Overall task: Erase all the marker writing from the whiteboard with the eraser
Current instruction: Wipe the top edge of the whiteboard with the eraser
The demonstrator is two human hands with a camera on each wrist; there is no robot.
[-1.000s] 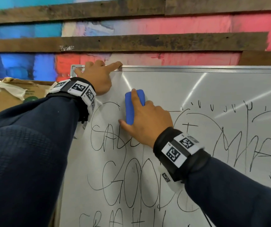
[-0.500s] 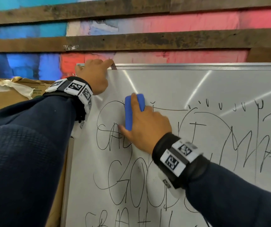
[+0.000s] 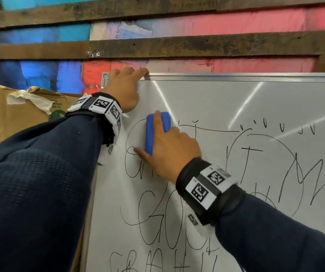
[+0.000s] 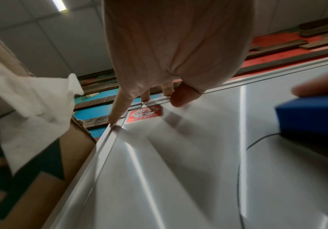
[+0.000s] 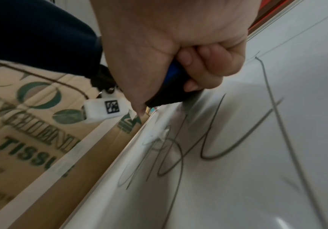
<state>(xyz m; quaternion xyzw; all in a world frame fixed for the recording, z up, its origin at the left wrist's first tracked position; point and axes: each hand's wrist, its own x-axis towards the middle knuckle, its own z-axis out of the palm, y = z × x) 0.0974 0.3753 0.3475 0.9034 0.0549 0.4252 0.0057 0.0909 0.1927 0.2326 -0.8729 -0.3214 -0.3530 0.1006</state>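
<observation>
A whiteboard point(image 3: 226, 107) with a metal frame leans against the wall, covered in black marker writing point(image 3: 153, 216) below a bare top strip. My right hand point(image 3: 167, 150) grips a blue eraser point(image 3: 151, 134) and presses it flat on the board at the top of the writing, near the left side. In the right wrist view the fingers point(image 5: 208, 72) curl round the eraser point(image 5: 171, 72) above scrawled lines point(image 5: 178, 155). My left hand point(image 3: 124, 85) holds the board's top left corner, fingers hooked over the frame point(image 4: 178, 96); the eraser point(image 4: 312, 113) shows at the right there.
A cardboard box point(image 3: 10, 118) with torn white tape stands left of the board. The wall behind has dark wooden planks point(image 3: 157, 46) over blue and red paint. A red label point(image 4: 145, 114) sits in the board's top left corner.
The right hand has slid the eraser a little down and left on the board, onto the top of the writing. The left hand stays on the top corner.
</observation>
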